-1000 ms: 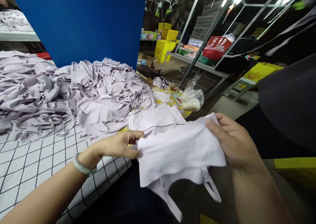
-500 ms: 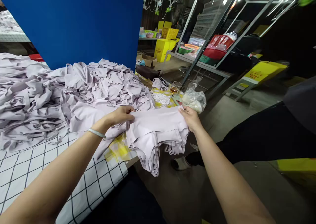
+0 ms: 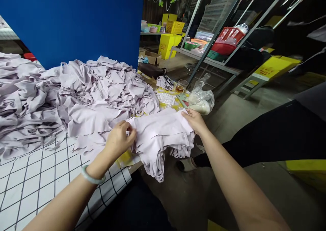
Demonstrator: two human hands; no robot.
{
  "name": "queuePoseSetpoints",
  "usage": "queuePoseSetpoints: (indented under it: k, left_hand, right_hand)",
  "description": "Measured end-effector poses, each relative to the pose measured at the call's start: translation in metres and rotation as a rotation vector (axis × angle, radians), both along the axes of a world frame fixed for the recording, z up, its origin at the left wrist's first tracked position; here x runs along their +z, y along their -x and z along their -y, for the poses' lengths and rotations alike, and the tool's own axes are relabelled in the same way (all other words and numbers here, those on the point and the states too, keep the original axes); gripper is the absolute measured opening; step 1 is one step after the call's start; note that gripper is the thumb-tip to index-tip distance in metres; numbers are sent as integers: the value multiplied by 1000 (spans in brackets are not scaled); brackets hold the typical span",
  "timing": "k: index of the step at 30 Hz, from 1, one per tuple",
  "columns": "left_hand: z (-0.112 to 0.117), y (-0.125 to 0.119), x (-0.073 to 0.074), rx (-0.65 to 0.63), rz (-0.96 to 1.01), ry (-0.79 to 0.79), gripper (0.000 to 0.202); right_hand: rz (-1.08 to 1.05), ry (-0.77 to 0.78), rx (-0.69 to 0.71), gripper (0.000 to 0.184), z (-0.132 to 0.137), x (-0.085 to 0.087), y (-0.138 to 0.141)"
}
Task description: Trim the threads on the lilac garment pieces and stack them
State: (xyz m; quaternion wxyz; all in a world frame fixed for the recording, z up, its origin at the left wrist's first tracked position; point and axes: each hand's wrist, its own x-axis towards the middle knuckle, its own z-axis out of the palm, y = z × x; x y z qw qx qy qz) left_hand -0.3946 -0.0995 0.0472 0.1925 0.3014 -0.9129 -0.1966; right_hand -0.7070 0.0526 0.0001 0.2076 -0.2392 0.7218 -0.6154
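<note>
A stack of pale lilac cut-fabric garments with straps [image 3: 163, 129] lies at the table's corner, its straps and lower edges hanging over the side. At its right edge my right hand [image 3: 195, 120] pinches the top garment between thumb and fingers. My left hand [image 3: 120, 136], wearing a pale bangle, is beside the stack's left edge with its fingers loosely curled and a gap between thumb and forefinger; nothing shows in it. To the left, a flat lilac piece [image 3: 95, 117] lies in front of a large heap of similar garments [image 3: 109, 78].
A checked cloth [image 3: 38, 176] covers the table. Beyond the stack are a glass of amber drink [image 3: 181, 86], white crumpled material [image 3: 166, 98] and a clear plastic bag [image 3: 203, 97]. A blue panel [image 3: 89, 24] rises behind the heap. A person's dark-clothed leg [image 3: 259, 136] is at right.
My left hand has come off the garment's left corner and moved left and toward me, its fingers curling. The right hand keeps its pinch. The top garment has settled lower, slightly rumpled.
</note>
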Motion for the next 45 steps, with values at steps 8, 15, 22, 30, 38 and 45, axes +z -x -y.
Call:
queuePoseSetpoints:
  k: [8,15,22,30,38,45]
  left_hand:
    - [10,22,-6,178,-59,-331,16]
    - [8,15,-9,192,-139,-34,22]
    - [-21,30,-15,-263,221,206,45]
    - [-18,49,3,-294,222,216,37]
    - [-31,171,5,-737,320,15,52]
    - [-32,182,-24,-688,347,11,63]
  right_hand:
    - [-123,-17,2,48,-1,0,-1]
    - [-366,-86,-57,41,7,-1,2]
    - [-796,-362,-148,33,8,7,1]
    - [-873,-226,-194,20,-41,44,-28]
    - [-644,-348,-171,21,-122,-24,-145]
    - [-477,-417,141,14,-168,-11,-118]
